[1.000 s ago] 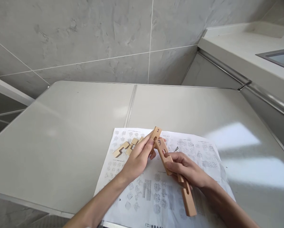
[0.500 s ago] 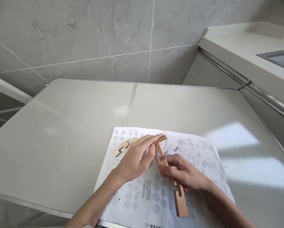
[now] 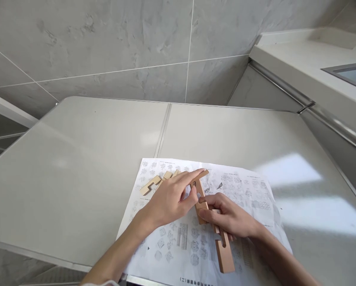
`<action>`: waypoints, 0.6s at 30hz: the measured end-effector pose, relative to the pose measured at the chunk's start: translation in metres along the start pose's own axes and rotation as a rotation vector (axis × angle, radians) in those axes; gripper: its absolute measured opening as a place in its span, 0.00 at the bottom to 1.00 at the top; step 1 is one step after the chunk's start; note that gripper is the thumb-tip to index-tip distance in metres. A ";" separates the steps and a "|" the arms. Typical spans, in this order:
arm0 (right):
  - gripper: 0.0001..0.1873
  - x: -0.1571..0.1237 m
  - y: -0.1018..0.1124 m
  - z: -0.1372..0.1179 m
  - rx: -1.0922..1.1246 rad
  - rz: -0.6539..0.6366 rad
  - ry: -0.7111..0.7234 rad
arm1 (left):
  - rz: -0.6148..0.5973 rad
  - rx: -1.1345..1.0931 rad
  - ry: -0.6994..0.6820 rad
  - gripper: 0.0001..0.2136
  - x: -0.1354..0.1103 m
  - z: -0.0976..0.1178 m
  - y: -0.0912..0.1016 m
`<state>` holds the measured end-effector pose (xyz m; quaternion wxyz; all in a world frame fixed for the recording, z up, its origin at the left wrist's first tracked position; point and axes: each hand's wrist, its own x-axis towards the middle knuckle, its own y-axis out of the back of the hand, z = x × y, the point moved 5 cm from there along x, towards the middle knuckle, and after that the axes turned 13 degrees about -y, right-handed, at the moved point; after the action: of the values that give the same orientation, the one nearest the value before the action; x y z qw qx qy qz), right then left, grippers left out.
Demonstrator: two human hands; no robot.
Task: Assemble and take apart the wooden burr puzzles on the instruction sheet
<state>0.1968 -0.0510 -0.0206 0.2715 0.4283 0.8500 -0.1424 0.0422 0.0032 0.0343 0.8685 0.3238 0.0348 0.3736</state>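
Over the printed sheet, my right hand (image 3: pixel 229 216) grips reddish-brown notched wooden puzzle pieces between thumb and fingers. One upright puzzle piece (image 3: pixel 201 212) has a slot in its middle. Another long notched puzzle piece (image 3: pixel 224 256) sticks out below the same hand, toward the front edge. My left hand (image 3: pixel 174 196) is closed at the top end, its fingers along a crosswise wooden piece (image 3: pixel 204 174) and its thumb against the slotted one. How the pieces join is partly hidden by my fingers. Behind my left hand, pale notched wooden pieces (image 3: pixel 150 185) lie on the paper.
The creased paper sheet (image 3: pixel 182 272), printed with small puzzle diagrams, lies at the front of a pale folding table (image 3: pixel 76 167). A seam (image 3: pixel 163 131) crosses the table. A grey tiled wall stands behind, and a white counter (image 3: pixel 308 55) at the right.
My left thumb has moved slightly down and right along the slotted piece, uncovering a dark mark near its top. My right hand keeps its grip almost unchanged.
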 end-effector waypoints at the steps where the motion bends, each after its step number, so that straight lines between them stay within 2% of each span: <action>1: 0.15 0.000 0.000 0.000 0.001 -0.010 0.004 | -0.003 0.001 -0.011 0.25 0.000 0.000 0.000; 9: 0.14 0.000 -0.001 0.002 0.040 -0.078 0.046 | -0.099 -0.043 -0.018 0.22 -0.002 -0.001 -0.005; 18: 0.15 -0.001 0.000 0.003 0.055 -0.043 0.055 | -0.085 -0.030 -0.071 0.22 -0.002 0.001 -0.005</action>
<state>0.1988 -0.0530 -0.0224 0.2333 0.4207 0.8620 -0.1598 0.0441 -0.0011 0.0318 0.8891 0.3219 0.0118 0.3252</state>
